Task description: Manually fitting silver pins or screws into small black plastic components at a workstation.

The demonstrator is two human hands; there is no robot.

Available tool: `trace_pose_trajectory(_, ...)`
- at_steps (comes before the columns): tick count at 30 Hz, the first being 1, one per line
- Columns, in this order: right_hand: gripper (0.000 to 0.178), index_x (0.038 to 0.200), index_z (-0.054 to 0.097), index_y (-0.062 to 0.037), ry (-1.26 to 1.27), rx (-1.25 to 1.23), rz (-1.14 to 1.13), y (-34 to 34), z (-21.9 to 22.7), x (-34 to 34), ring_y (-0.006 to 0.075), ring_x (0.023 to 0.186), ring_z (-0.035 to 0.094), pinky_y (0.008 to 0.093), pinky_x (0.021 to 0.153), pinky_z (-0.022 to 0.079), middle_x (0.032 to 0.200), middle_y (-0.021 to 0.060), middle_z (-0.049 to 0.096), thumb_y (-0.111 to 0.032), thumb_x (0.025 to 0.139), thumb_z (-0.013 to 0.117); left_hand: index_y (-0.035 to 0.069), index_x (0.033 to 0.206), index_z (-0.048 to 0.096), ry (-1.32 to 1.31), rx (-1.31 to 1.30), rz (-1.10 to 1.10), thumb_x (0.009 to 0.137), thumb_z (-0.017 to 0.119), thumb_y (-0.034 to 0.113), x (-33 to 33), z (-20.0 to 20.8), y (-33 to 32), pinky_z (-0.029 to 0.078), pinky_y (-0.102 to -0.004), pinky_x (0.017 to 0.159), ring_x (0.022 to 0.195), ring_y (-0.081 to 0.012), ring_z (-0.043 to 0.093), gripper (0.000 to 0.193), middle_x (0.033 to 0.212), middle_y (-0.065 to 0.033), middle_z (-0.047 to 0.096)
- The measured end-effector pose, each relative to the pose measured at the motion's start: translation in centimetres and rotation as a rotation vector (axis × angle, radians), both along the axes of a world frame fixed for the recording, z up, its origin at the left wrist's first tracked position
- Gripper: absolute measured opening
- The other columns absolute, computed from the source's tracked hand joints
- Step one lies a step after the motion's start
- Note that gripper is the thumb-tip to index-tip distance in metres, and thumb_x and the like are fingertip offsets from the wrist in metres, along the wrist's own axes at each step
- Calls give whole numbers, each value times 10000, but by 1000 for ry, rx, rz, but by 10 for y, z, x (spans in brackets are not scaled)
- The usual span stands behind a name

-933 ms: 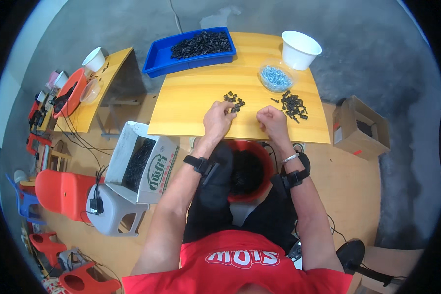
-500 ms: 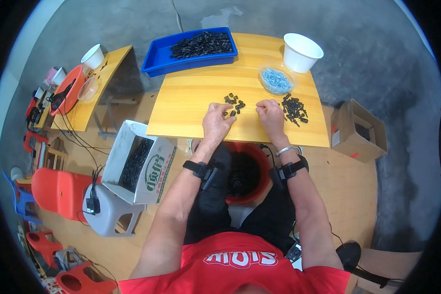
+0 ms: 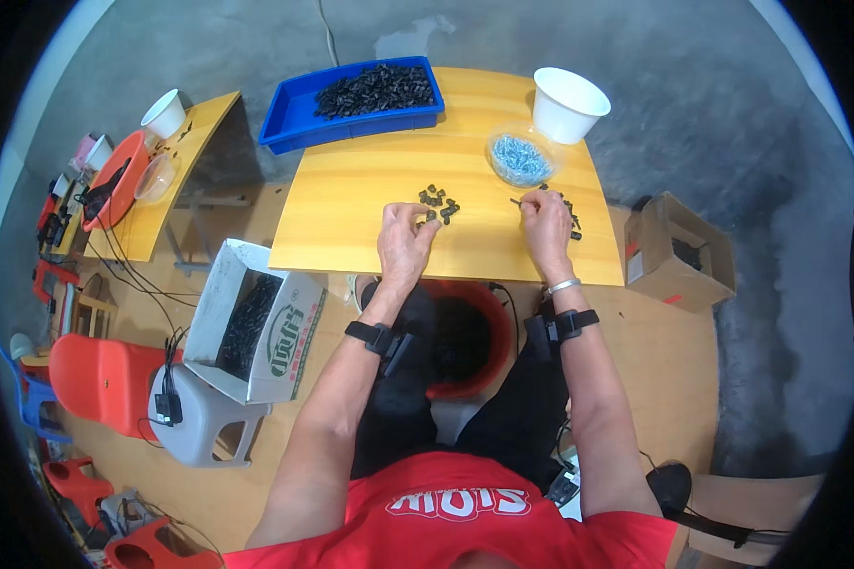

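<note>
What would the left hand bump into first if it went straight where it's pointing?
Probably the small black pieces on the table just past the left hand, unless it's high enough to pass over.

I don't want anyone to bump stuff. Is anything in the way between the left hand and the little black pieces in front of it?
Nothing that I can see. The left hand is right at the near edge of the little black pieces on the yellow table, with no other object between.

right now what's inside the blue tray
A heap of small black parts lies in the blue tray, toward its right end. The heap's lower layers and the tray bottom beneath are covered.
</note>
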State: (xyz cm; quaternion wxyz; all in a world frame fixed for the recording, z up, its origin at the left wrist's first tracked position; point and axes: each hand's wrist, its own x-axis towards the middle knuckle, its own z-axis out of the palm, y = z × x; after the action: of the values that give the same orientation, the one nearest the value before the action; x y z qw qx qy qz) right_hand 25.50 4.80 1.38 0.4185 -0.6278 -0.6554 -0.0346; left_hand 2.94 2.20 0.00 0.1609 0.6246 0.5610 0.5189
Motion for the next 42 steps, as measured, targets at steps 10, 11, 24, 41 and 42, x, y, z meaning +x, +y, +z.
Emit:
trace_pose_trajectory(10, 73, 825, 653, -67, -31, 53, 22, 53, 47, 10, 325, 799, 607, 409, 707, 477, 851, 143, 627, -87, 756, 639, 11, 919, 609, -22, -19, -2, 727, 726, 128, 0, -2, -2, 465, -304, 600, 659, -186, 556, 253, 878, -106, 552)
trace_pose_trajectory(11, 120, 859, 665, -79, -77, -115, 17, 60, 55, 11, 315, 837, 613, 402, 726, 482, 900, 142, 636, -97, 741, 654, 11, 918, 610, -16, -18, -3, 726, 726, 125, 0, -1, -2, 463, -304, 598, 656, -186, 555, 251, 873, -106, 552)
trace_pose_trajectory(24, 420, 1080, 619, -173, -429, -573, 208, 104, 67, 7, 276, 1025, 583, 373, 835, 471, 1082, 94, 635, -162, 673, 725, 32, 924, 597, -17, -22, -19, 741, 701, 126, -1, 3, -1, 442, -336, 600, 592, -205, 527, 230, 846, -111, 515)
trace_pose_trajectory(41, 85, 784, 701, -31, 245, -387, 246, 104, 48, 23, 153, 559, 611, 284, 546, 481, 661, 97, 652, -54, 703, 696, 36, 941, 578, 17, -29, -16, 744, 696, 117, -1, -1, -5, 458, -365, 635, 660, -245, 560, 243, 857, -123, 537)
trace_pose_trajectory(42, 76, 787, 697, -21, 286, -398, 254, 104, 52, 25, 116, 524, 577, 261, 503, 454, 645, 70, 640, -47, 716, 690, 36, 941, 578, 15, -31, -19, 744, 696, 117, 0, -1, -4, 458, -365, 635, 660, -245, 560, 243, 857, -123, 537)
